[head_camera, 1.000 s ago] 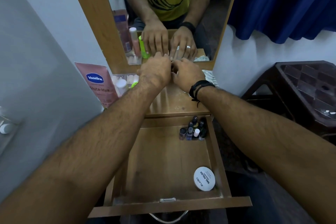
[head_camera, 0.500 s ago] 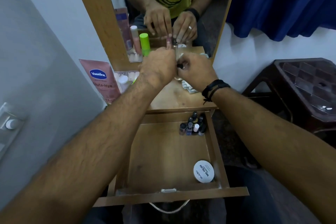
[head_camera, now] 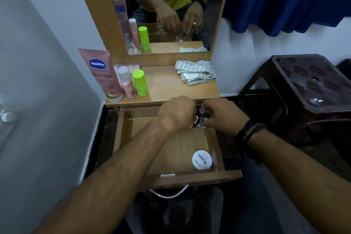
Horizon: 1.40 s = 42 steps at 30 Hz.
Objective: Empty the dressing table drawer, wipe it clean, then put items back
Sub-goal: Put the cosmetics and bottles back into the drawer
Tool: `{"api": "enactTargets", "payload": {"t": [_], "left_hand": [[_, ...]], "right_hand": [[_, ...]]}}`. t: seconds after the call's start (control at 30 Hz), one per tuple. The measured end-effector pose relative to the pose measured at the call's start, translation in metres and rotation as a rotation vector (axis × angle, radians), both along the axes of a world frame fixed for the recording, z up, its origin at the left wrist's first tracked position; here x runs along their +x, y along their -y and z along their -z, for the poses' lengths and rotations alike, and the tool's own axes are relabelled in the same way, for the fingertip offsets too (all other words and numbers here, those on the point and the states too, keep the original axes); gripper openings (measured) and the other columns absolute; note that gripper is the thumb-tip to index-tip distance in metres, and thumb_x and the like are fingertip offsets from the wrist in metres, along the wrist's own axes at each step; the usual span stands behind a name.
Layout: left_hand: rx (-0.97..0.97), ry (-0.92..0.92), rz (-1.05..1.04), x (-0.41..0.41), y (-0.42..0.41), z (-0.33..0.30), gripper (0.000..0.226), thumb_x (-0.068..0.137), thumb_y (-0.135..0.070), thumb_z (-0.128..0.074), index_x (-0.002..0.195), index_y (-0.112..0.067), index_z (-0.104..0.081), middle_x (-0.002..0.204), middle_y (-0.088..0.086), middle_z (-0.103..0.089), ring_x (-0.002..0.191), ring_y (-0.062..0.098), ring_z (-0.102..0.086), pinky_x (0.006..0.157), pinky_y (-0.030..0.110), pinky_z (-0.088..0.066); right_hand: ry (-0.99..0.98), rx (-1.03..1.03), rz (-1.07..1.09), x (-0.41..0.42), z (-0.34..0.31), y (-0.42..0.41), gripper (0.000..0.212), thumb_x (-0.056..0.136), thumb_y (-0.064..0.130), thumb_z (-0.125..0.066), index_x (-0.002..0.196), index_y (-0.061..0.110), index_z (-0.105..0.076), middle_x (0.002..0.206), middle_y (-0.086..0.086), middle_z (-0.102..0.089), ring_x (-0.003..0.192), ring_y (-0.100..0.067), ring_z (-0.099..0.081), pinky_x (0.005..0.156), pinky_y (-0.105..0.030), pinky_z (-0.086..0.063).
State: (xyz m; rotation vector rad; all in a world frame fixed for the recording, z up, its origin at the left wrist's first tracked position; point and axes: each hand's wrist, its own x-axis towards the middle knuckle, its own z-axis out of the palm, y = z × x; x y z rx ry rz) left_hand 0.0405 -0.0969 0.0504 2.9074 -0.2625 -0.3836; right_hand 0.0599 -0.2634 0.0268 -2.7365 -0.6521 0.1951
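The wooden drawer (head_camera: 190, 178) is pulled out below the dressing table top (head_camera: 167, 89). My left hand (head_camera: 177, 113) and my right hand (head_camera: 223, 116) are side by side over the drawer's back right corner, each closed around small nail polish bottles (head_camera: 199, 121); only a few caps and bottle tips show between the fingers. A round white nail polish remover tub (head_camera: 201, 159) lies in the drawer's front right corner. The bottles that stood in the back corner are hidden under my hands.
On the table top stand a pink Vaseline tube (head_camera: 102, 76), a pink bottle (head_camera: 126, 81) and a green-capped bottle (head_camera: 140, 82); a striped cloth (head_camera: 195, 72) lies at the back right. A mirror (head_camera: 171, 9) rises behind. A dark plastic stool (head_camera: 307, 89) stands right.
Both hands have come down from the table top by the mirror to the drawer's back right corner, carrying small bottles. The view has tilted, showing more of the table top.
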Motion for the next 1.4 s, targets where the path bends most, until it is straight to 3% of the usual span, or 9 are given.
{"api": "enactTargets", "payload": {"t": [0.2,0.3,0.5,0.7,0.8,0.93,1.2,1.33,1.4], "left_hand": [[-0.010,0.008,0.004,-0.013,0.006,0.043,0.022,0.093,-0.034,-0.054,0.112,-0.024,-0.062,0.123,0.004,-0.060,0.109,0.035,-0.061,0.076,0.038,-0.046],[-0.017,0.012,-0.008,-0.016,0.009,0.059,0.025,0.098,-0.032,-0.048,0.118,-0.022,-0.058,0.123,0.006,-0.056,0.107,0.037,-0.061,0.079,0.046,-0.053],[-0.013,0.053,-0.022,-0.017,0.014,0.073,0.025,0.102,-0.030,-0.043,0.122,-0.019,-0.054,0.122,0.006,-0.052,0.105,0.037,-0.060,0.067,0.042,-0.043],[-0.018,0.095,-0.023,-0.017,0.017,0.078,0.021,0.103,-0.029,-0.044,0.119,-0.019,-0.052,0.119,0.006,-0.053,0.102,0.034,-0.062,0.067,0.045,-0.049],[0.009,0.099,-0.034,-0.020,0.019,0.074,0.020,0.103,-0.029,-0.044,0.120,-0.020,-0.049,0.119,0.006,-0.053,0.101,0.034,-0.062,0.062,0.042,-0.041],[0.019,0.089,-0.047,-0.022,0.021,0.069,0.020,0.103,-0.027,-0.044,0.121,-0.020,-0.048,0.120,0.005,-0.053,0.102,0.034,-0.062,0.062,0.041,-0.039],[0.015,0.086,-0.048,-0.021,0.018,0.067,0.023,0.102,-0.024,-0.046,0.123,-0.018,-0.050,0.120,0.006,-0.055,0.101,0.033,-0.063,0.064,0.041,-0.043],[-0.053,0.090,-0.062,-0.020,0.007,0.061,0.026,0.102,-0.036,-0.046,0.122,-0.021,-0.053,0.120,0.005,-0.054,0.102,0.035,-0.061,0.073,0.044,-0.050],[-0.065,0.127,-0.094,-0.018,-0.003,0.058,0.028,0.101,-0.041,-0.044,0.119,-0.023,-0.055,0.119,0.004,-0.055,0.101,0.036,-0.061,0.072,0.042,-0.048]], "right_hand": [[0.117,-0.184,-0.101,-0.006,0.035,0.001,0.018,0.088,0.036,-0.058,0.101,0.024,-0.062,0.103,0.003,-0.066,0.097,-0.024,-0.062,0.082,-0.037,-0.047],[0.152,-0.243,-0.102,-0.007,0.047,0.001,0.018,0.089,0.034,-0.054,0.103,0.025,-0.061,0.107,0.003,-0.065,0.102,-0.025,-0.057,0.085,-0.037,-0.039],[0.186,-0.232,-0.051,-0.010,0.062,0.005,0.013,0.088,0.031,-0.052,0.098,0.026,-0.060,0.102,0.005,-0.065,0.099,-0.024,-0.054,0.083,-0.039,-0.044],[0.259,-0.227,-0.046,-0.012,0.070,0.005,0.010,0.085,0.029,-0.059,0.091,0.023,-0.063,0.093,0.002,-0.066,0.092,-0.024,-0.056,0.076,-0.040,-0.046],[0.310,-0.230,-0.040,-0.013,0.073,0.006,0.011,0.081,0.029,-0.062,0.087,0.020,-0.065,0.087,0.001,-0.066,0.085,-0.025,-0.058,0.069,-0.039,-0.047],[0.331,-0.236,-0.049,-0.015,0.073,0.006,0.027,0.082,0.033,-0.045,0.086,0.018,-0.067,0.086,0.000,-0.065,0.080,-0.026,-0.058,0.065,-0.039,-0.047],[0.288,-0.194,-0.035,-0.016,0.073,0.006,0.019,0.089,0.031,-0.055,0.093,0.018,-0.068,0.095,0.000,-0.065,0.088,-0.023,-0.056,0.073,-0.039,-0.046],[0.310,-0.140,-0.008,-0.015,0.069,0.005,0.038,0.087,0.038,-0.035,0.087,0.019,-0.067,0.091,0.001,-0.065,0.084,-0.024,-0.056,0.070,-0.037,-0.042],[0.311,-0.123,0.009,-0.013,0.064,0.004,0.035,0.084,0.037,-0.037,0.087,0.020,-0.068,0.093,0.002,-0.066,0.086,-0.024,-0.056,0.071,-0.037,-0.041]]}}
